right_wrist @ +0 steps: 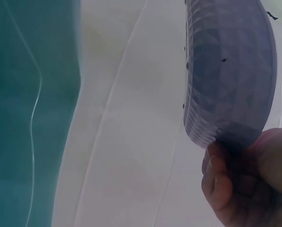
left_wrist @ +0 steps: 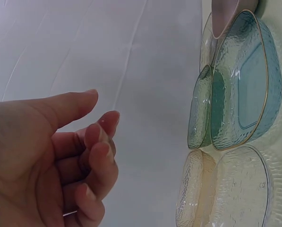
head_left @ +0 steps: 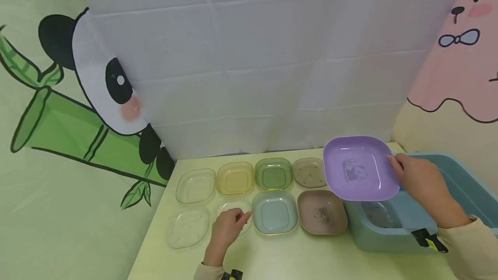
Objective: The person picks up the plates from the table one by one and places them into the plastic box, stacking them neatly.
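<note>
My right hand [head_left: 422, 180] pinches the right rim of a purple square plate [head_left: 361, 170] with rounded corners and a panda print. The plate is held up, overlapping the left side of a blue-green bin [head_left: 373, 239] in the head view. In the right wrist view its faceted underside [right_wrist: 230, 71] shows, with the fingers [right_wrist: 221, 189] below its edge and the thumb on the other side. My left hand [head_left: 230, 228] hovers over a clear plate [head_left: 245, 229], its fingers loosely curled and holding nothing. A light blue plate [head_left: 274, 212] sits just to its right.
The plates on the pale table stand in two rows. At the back are clear [head_left: 196, 186], yellow [head_left: 235, 178], green [head_left: 273, 173] and greyish [head_left: 309, 172] ones; in front, a clear one [head_left: 189, 227] and a brown panda plate [head_left: 322, 213]. A see-through dish [head_left: 381, 214] shows inside the bin.
</note>
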A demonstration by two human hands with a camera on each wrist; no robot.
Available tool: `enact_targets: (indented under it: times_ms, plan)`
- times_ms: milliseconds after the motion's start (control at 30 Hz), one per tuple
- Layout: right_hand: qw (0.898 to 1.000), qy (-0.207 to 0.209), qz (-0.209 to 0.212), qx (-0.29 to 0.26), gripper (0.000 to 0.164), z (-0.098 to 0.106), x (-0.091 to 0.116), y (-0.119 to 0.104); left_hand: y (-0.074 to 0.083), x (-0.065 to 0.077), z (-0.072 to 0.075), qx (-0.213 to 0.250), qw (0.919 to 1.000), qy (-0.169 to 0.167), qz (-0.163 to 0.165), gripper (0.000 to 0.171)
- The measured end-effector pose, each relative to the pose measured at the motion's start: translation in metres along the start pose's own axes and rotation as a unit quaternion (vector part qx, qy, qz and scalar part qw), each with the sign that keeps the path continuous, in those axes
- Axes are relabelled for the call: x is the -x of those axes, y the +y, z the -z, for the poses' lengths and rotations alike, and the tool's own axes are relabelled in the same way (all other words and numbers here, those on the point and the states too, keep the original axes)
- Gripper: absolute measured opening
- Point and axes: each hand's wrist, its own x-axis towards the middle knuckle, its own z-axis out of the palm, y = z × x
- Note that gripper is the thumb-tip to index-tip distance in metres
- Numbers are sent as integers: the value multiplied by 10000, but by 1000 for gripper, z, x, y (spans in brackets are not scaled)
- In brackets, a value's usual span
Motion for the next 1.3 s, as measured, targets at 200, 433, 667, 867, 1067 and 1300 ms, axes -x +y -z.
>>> enact_targets:
  times_ms: [200, 433, 667, 867, 1067, 1300]
  plan:
    - [10000, 75, 53, -37, 35, -3, 3, 16, -6, 3, 2, -101, 9999, 71, -23, 33]
    - [9999, -43, -97, 99, 37, -8, 5, 34, -10, 5, 6, -164, 9998, 93, -19, 32]
    - [9998, 109, 104, 123, 40, -13, 8, 48, -12, 6, 6, -167, 9998, 88, 9, 33]
    - [9993, 105, 189, 301, 42, -13, 15, 63, -14, 7, 6, -191, 9998, 86, 1, 32]
    - [9990, -276, -32, 362, 42, -13, 18, 72, -15, 6, 6, -250, 9996, 117, 4, 32]
    - [9980, -460, -18, 435, 43, -13, 16, 80, -15, 8, 7, -208, 9997, 8, 96, 33]
